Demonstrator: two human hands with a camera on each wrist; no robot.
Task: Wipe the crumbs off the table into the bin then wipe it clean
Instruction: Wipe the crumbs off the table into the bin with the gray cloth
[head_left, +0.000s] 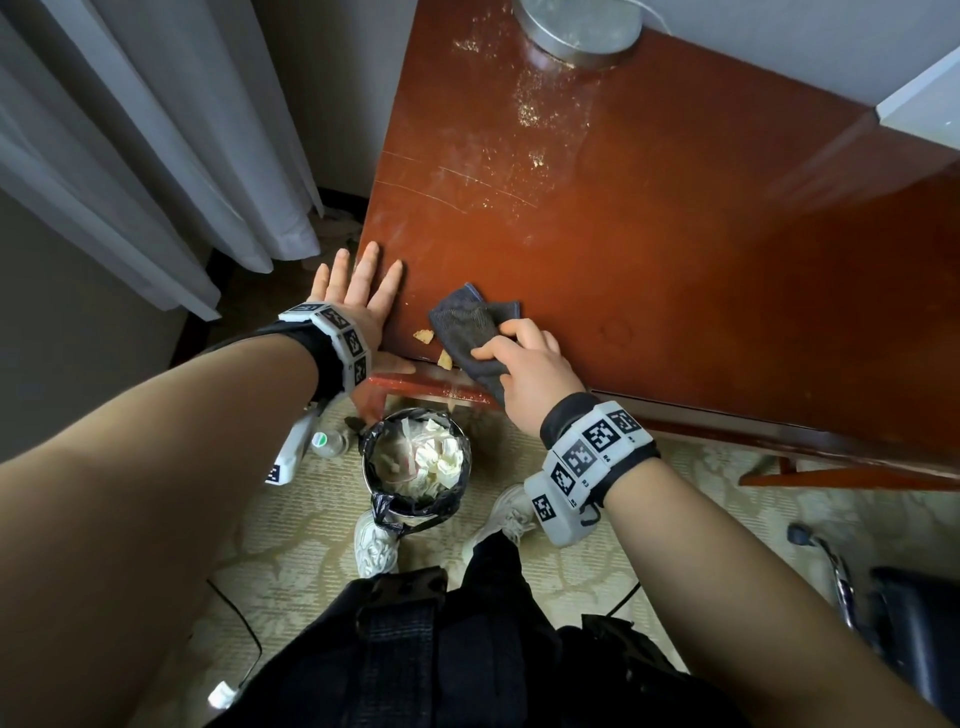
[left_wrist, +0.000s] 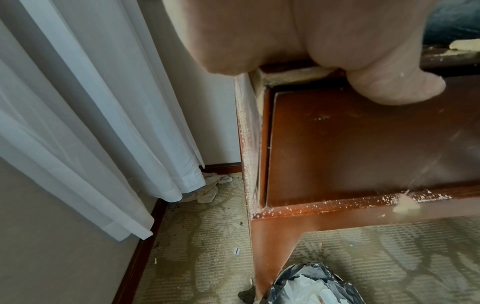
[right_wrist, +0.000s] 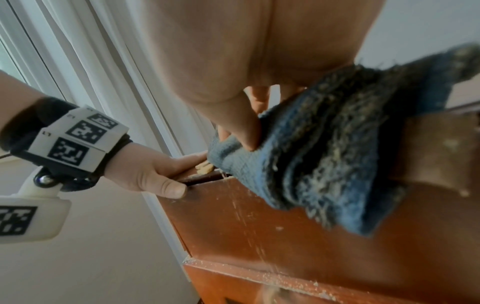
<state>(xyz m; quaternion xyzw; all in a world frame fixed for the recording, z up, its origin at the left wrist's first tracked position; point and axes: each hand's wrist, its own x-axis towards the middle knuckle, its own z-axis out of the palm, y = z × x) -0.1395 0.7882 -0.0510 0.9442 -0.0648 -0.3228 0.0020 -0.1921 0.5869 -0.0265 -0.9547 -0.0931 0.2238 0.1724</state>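
Observation:
My right hand (head_left: 530, 369) grips a dark blue-grey cloth (head_left: 467, 322) at the front edge of the red-brown table (head_left: 649, 234); part of the cloth hangs over the edge. Two pale crumb pieces (head_left: 423, 336) lie at the edge just left of the cloth. Fine crumbs (head_left: 530, 109) are scattered farther back. My left hand (head_left: 358, 291) rests flat on the table's front left corner, fingers straight, thumb (left_wrist: 389, 86) along the front edge. The bin (head_left: 415, 457), black-lined and holding white tissue, stands on the carpet below that edge. In the right wrist view the cloth (right_wrist: 324, 154) is covered in crumbs and dust falls from it.
A round metal lamp base (head_left: 582, 26) stands at the table's back. White curtains (head_left: 156, 156) hang to the left. A plastic bottle (head_left: 327, 441) lies on the carpet beside the bin. My shoes flank the bin. A dark chair (head_left: 909, 623) is at the lower right.

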